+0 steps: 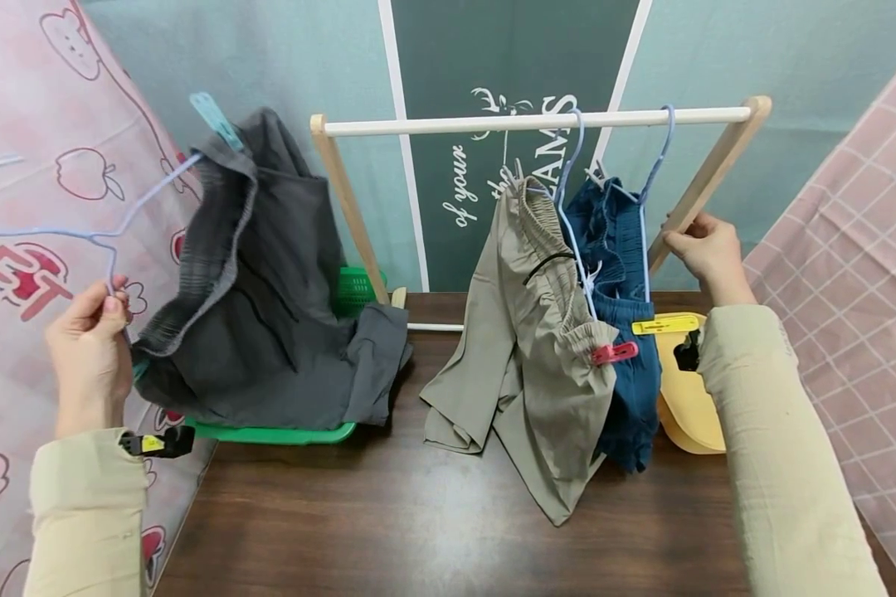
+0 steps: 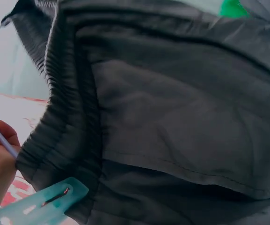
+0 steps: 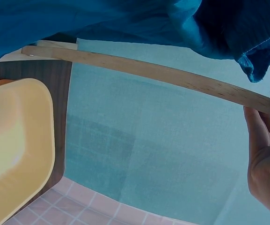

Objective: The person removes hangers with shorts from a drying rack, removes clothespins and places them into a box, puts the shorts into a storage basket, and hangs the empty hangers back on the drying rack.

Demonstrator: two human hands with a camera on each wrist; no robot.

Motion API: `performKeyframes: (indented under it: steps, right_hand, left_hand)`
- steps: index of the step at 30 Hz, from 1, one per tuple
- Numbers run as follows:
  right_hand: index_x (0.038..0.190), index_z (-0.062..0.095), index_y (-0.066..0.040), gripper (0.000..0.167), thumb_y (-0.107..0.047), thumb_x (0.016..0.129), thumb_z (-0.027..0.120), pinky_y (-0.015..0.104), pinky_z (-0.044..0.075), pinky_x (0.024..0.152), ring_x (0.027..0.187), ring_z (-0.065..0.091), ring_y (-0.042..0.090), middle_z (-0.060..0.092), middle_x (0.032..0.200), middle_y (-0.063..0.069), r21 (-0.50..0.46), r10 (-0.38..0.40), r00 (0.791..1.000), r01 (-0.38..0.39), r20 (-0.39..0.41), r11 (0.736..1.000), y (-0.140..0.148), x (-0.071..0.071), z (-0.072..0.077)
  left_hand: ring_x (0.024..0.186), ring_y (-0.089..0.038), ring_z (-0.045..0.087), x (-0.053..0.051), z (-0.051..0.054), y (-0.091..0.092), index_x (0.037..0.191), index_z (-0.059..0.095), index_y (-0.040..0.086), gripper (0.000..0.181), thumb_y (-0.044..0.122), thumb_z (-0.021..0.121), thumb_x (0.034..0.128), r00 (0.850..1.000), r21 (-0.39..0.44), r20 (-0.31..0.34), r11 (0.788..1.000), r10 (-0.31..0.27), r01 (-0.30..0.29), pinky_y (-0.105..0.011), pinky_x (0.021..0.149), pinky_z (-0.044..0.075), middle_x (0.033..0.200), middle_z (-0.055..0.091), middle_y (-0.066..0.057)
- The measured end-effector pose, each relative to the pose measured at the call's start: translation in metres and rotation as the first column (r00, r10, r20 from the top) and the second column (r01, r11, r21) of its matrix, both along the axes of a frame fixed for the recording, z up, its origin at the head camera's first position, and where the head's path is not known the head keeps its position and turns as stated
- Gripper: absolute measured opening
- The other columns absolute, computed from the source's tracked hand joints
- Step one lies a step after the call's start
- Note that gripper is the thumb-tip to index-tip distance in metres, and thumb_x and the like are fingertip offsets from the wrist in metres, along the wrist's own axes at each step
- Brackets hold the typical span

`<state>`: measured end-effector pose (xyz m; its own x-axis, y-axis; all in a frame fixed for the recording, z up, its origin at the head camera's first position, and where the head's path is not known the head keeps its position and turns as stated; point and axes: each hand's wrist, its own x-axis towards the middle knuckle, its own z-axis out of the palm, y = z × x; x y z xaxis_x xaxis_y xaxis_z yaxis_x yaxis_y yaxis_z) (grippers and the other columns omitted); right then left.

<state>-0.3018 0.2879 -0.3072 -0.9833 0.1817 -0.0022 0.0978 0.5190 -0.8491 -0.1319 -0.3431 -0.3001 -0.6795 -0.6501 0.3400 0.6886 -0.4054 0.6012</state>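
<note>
My left hand pinches the arm of a light purple-blue hanger at the far left. Dark grey trousers with an elastic waistband hang sideways from that hanger. A teal clothespin clips the upper end of the waistband, and another teal clothespin shows large in the left wrist view. My right hand grips the right wooden leg of a clothes rack. Beside it, blue trousers and khaki trousers hang from the rack's white rail on hangers.
Partly behind the grey trousers is a green basket. A yellow bin stands at the right, under my forearm. Yellow and red clothespins hold the hung trousers. The brown wooden table lies in front.
</note>
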Motion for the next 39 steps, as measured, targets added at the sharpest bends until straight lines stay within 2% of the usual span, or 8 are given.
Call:
performKeyframes:
  steps: [8, 13, 19, 22, 30, 32, 35, 39]
  right_hand:
    - [0.139, 0.049, -0.017, 0.048, -0.035, 0.094, 0.053, 0.021, 0.046, 0.092, 0.102, 0.052, 0.001, 0.052, 0.100, -0.023, -0.008, 0.007, 1.000, -0.007, -0.010, 1.000, -0.001, 0.001, 0.001]
    - [0.138, 0.049, -0.016, 0.047, -0.033, 0.094, 0.054, 0.005, 0.042, 0.072, 0.095, 0.051, -0.004, 0.052, 0.100, -0.021, -0.007, 0.015, 1.000, -0.015, -0.020, 1.000, -0.001, 0.002, 0.002]
    - [0.141, 0.047, -0.013, 0.051, -0.034, 0.094, 0.053, 0.005, 0.042, 0.072, 0.095, 0.051, -0.004, 0.053, 0.105, -0.017, 0.013, 0.017, 1.000, -0.016, -0.016, 1.000, -0.001, 0.001, 0.002]
    - [0.140, 0.048, -0.014, 0.050, -0.033, 0.094, 0.054, 0.006, 0.042, 0.072, 0.096, 0.051, -0.003, 0.051, 0.099, -0.022, 0.004, 0.014, 1.000, -0.014, -0.018, 1.000, -0.001, 0.001, 0.003]
    - [0.139, 0.048, -0.012, 0.050, -0.033, 0.094, 0.053, 0.006, 0.042, 0.072, 0.094, 0.050, -0.004, 0.053, 0.103, -0.018, 0.018, 0.010, 1.000, -0.010, -0.026, 1.000, -0.001, 0.001, 0.002]
    - [0.139, 0.048, -0.010, 0.050, -0.033, 0.094, 0.053, 0.006, 0.042, 0.071, 0.090, 0.049, -0.006, 0.052, 0.101, -0.018, 0.028, 0.010, 1.000, -0.009, -0.029, 1.000, -0.001, 0.000, 0.001]
    - [0.138, 0.048, -0.011, 0.048, -0.032, 0.094, 0.053, 0.006, 0.042, 0.071, 0.088, 0.048, -0.008, 0.050, 0.098, -0.020, 0.029, 0.009, 1.000, -0.009, -0.028, 1.000, -0.001, 0.000, 0.001]
    - [0.137, 0.048, -0.013, 0.047, -0.032, 0.094, 0.053, 0.005, 0.042, 0.071, 0.089, 0.049, -0.007, 0.048, 0.095, -0.023, 0.016, 0.008, 1.000, -0.008, -0.022, 1.000, -0.001, 0.001, 0.001]
  left_hand:
    - [0.065, -0.014, 0.059, 0.001, -0.022, -0.001, 0.084, 0.071, -0.009, 0.021, -0.019, 0.053, 0.0848, 0.990, -0.130, 0.139, 0.991, 0.030, -0.011, -0.015, 0.060, 0.045, 0.070, 0.071, -0.011]
    - [0.066, -0.013, 0.057, 0.002, -0.029, -0.004, 0.080, 0.072, -0.005, 0.025, -0.016, 0.051, 0.0874, 0.968, -0.100, 0.251, 0.995, 0.017, 0.009, -0.015, 0.066, 0.042, 0.069, 0.071, -0.008]
    - [0.069, -0.009, 0.052, 0.010, -0.038, -0.012, 0.081, 0.072, 0.002, 0.024, -0.004, 0.053, 0.0924, 0.938, -0.144, 0.344, 0.986, -0.028, 0.082, -0.015, 0.072, 0.035, 0.071, 0.068, 0.000]
    - [0.072, -0.005, 0.052, 0.012, -0.044, -0.012, 0.085, 0.073, 0.009, 0.018, 0.000, 0.058, 0.0913, 0.906, -0.245, 0.420, 0.968, 0.054, 0.055, -0.014, 0.074, 0.035, 0.073, 0.067, 0.005]
    - [0.077, -0.001, 0.049, 0.009, -0.054, -0.015, 0.080, 0.068, 0.021, 0.018, 0.009, 0.061, 0.0909, 0.764, -0.374, 0.607, 0.927, 0.217, 0.034, -0.011, 0.076, 0.035, 0.071, 0.062, 0.015]
    - [0.078, -0.002, 0.048, 0.008, -0.057, -0.016, 0.077, 0.067, 0.022, 0.020, 0.009, 0.060, 0.0915, 0.744, -0.380, 0.623, 0.925, 0.240, 0.020, -0.011, 0.075, 0.035, 0.071, 0.060, 0.015]
    - [0.079, -0.002, 0.048, 0.010, -0.060, -0.016, 0.076, 0.066, 0.021, 0.022, 0.007, 0.059, 0.0917, 0.756, -0.366, 0.611, 0.931, 0.235, 0.007, -0.011, 0.075, 0.036, 0.073, 0.059, 0.013]
    - [0.077, -0.003, 0.050, 0.011, -0.062, -0.016, 0.077, 0.069, 0.015, 0.015, 0.006, 0.065, 0.0876, 0.811, -0.318, 0.552, 0.948, 0.196, -0.012, -0.011, 0.074, 0.038, 0.073, 0.061, 0.010]
